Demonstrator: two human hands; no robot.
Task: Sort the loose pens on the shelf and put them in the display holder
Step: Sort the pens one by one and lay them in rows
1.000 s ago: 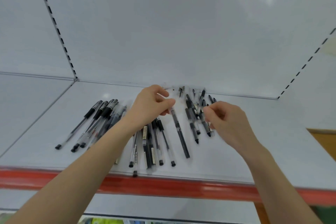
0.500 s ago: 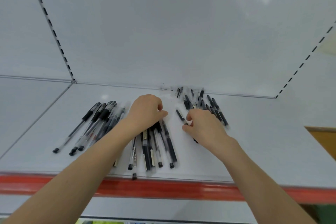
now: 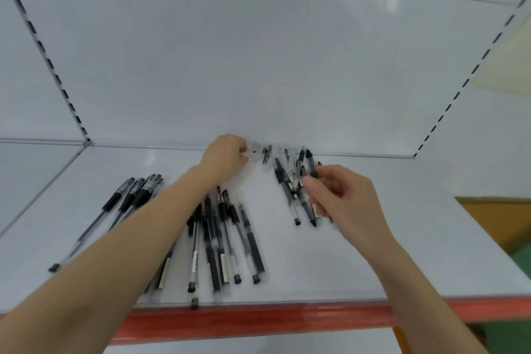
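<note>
On the white shelf (image 3: pixel 373 253), the right hand (image 3: pixel 349 204) pinches a black pen (image 3: pixel 310 161); the left hand (image 3: pixel 225 154) curls (grasp unclear).

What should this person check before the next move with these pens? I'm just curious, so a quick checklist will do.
1. Right hand pinches a black pen: ok.
2. Left hand holding anything at the back of the shelf: cannot tell, blurred.
3. Display holder in sight: not ok, none visible.
4. Left bunch and middle bunch lie apart: ok.
5. Stray pen well back from the red front edge: not ok, its end reaches it.
</note>
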